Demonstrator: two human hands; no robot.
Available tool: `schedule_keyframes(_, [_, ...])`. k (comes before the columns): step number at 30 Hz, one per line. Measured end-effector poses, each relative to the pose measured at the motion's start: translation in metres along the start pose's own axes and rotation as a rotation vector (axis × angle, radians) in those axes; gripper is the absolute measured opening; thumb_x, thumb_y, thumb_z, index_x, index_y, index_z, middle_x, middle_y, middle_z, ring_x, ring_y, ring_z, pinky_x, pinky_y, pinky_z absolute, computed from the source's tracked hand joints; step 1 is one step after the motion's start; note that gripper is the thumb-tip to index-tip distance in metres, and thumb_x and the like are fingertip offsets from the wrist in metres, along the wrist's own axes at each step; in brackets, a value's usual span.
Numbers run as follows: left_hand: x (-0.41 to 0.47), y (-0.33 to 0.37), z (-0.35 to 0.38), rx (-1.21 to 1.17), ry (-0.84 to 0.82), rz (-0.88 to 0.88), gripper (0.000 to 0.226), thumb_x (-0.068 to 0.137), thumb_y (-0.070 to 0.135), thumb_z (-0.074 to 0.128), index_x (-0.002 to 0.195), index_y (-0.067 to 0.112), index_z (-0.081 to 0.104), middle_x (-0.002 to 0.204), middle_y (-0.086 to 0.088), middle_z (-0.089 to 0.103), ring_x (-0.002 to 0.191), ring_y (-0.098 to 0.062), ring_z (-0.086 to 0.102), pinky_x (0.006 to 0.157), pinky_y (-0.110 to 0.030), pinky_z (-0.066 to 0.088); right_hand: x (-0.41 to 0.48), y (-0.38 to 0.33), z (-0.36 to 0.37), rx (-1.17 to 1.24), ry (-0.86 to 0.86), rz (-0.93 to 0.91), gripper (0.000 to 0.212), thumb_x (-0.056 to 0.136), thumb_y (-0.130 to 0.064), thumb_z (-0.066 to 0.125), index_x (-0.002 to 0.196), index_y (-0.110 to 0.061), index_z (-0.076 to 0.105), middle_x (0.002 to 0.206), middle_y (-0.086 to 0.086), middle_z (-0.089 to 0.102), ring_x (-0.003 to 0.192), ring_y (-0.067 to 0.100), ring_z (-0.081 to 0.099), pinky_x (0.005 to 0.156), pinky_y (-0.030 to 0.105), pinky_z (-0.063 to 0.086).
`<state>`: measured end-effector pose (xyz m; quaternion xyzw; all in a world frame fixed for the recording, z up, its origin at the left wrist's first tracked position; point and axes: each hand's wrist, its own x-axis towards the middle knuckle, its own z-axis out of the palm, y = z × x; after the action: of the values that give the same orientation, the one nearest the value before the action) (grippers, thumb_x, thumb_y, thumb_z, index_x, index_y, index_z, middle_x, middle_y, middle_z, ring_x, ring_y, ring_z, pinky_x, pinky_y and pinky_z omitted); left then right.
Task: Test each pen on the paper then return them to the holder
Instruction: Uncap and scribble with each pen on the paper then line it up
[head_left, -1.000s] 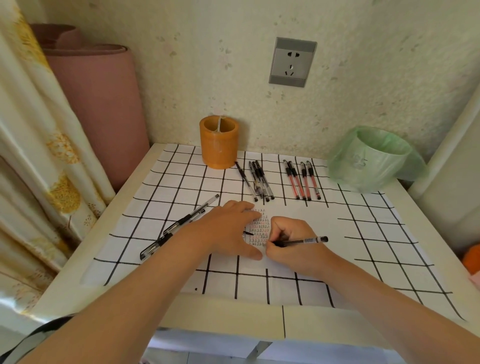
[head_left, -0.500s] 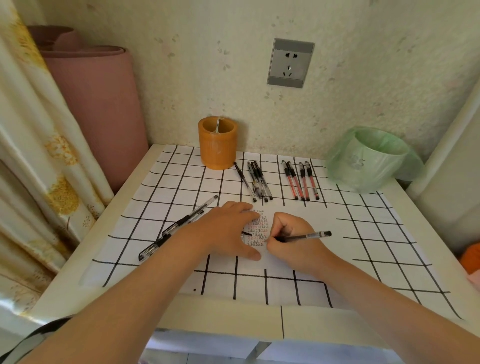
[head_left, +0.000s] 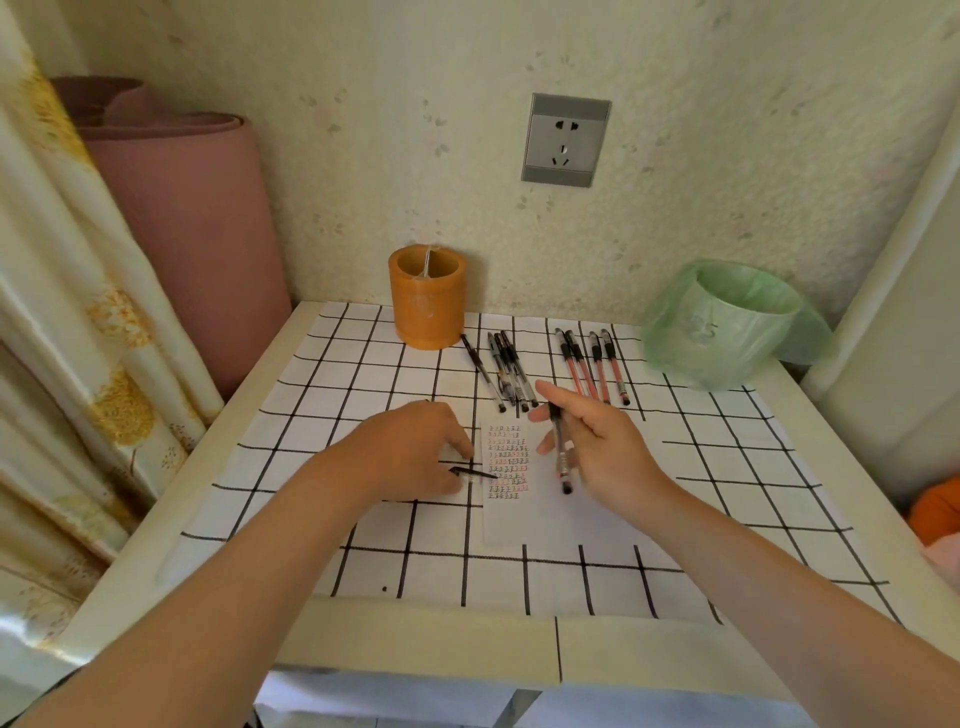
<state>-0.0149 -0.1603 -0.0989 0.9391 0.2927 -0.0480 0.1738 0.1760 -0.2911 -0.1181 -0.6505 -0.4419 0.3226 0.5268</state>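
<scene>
- Left hand (head_left: 410, 452) pinches a short dark pen cap (head_left: 470, 473) at the left edge of the paper (head_left: 509, 519).
- Right hand (head_left: 597, 447) grips a black pen (head_left: 560, 452), held just over that paper.
- Beyond, I see loose black pens (head_left: 506, 374) and red pens (head_left: 592, 371) lying on the checked cloth (head_left: 363, 374).
- Farthest back, the orange holder (head_left: 427, 296) stands upright by the wall.

I'm getting soft, warm daylight from the curtain (head_left: 78, 312) side on the left, so the pen holder (head_left: 427, 299) casts only a faint shadow rightward on the wall (head_left: 363, 156), with no glare, slight blur on the right hand (head_left: 597, 447), and wide-angle bending along the table (head_left: 415, 644) edges.
</scene>
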Motion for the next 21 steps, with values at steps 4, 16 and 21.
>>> schedule_keyframes(4, [0.000,0.009,0.002,0.055,0.046,-0.020,0.017,0.085,0.037,0.070,0.102,0.038,0.073,0.110,0.020,0.058,0.103,-0.006,0.056,0.086,-0.032,0.052,0.004,-0.016,0.003,0.135,0.002,0.071,0.041,0.104,0.001,0.033,0.113,-0.020,0.068,0.101,0.008,0.063,0.067,0.022,0.066,0.062,0.034,0.055])
schedule_keyframes(16, [-0.004,-0.001,-0.006,-0.197,0.130,-0.064,0.012,0.094,0.032,0.064,0.106,0.037,0.064,0.088,0.023,0.059,0.081,0.005,0.054,0.067,-0.016,0.040,0.007,-0.014,0.004,-0.704,-0.093,-0.248,0.016,0.088,-0.024,0.072,0.103,-0.032,0.073,0.092,-0.019,0.064,0.076,-0.012,0.052,0.068,0.012,0.034])
schedule_keyframes(21, [0.000,0.000,-0.004,-0.223,0.118,-0.064,0.013,0.095,0.032,0.062,0.107,0.036,0.067,0.086,0.025,0.058,0.081,0.004,0.055,0.066,-0.016,0.039,0.005,-0.009,0.004,-0.795,-0.089,-0.309,0.015,0.089,-0.027,0.070,0.101,-0.035,0.073,0.093,-0.024,0.060,0.094,0.002,0.053,0.082,0.026,0.046])
